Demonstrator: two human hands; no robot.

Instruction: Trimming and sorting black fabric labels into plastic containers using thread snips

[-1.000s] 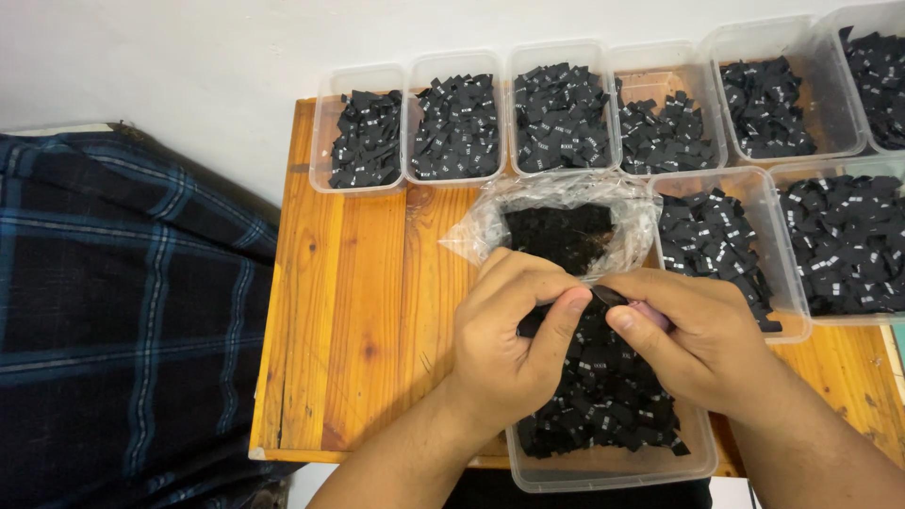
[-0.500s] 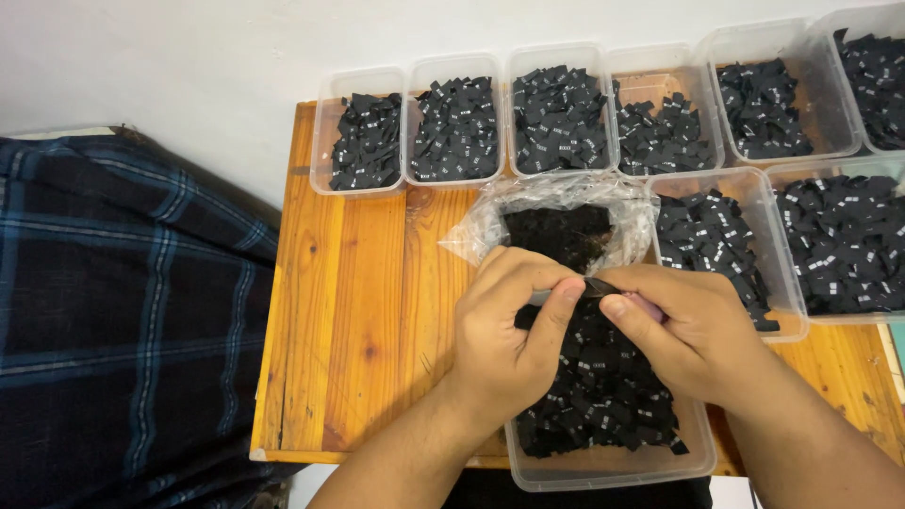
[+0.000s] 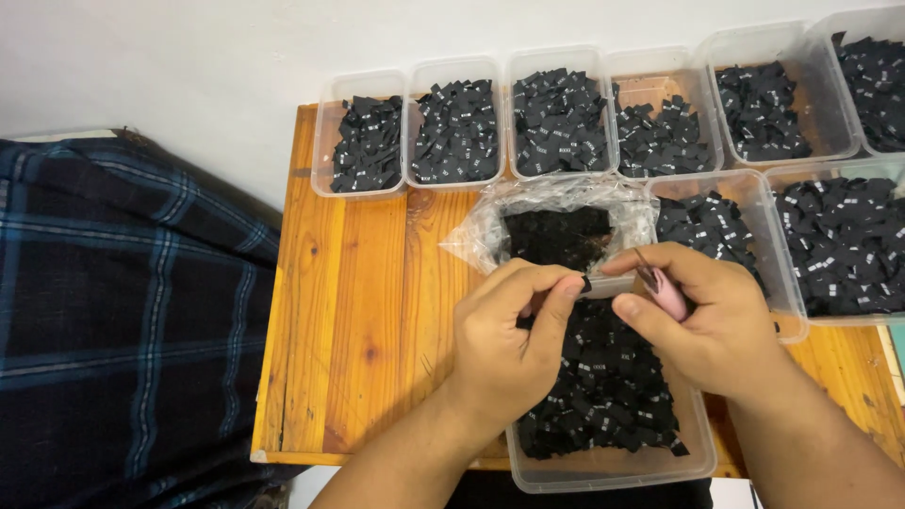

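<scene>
Over the near tub, the one heaped with small black labels, both hands have drawn a little apart since a moment ago, when their fingertips met. The left hand pinches a small black label between thumb and forefinger, just above the tub's far rim. The right hand is closed round a pink tool that now shows; its dark tip points up and left, toward the plastic bag beyond the tub, long axis slanting. To my eye a label has been freed. Its own lie is too small to tell.
</scene>
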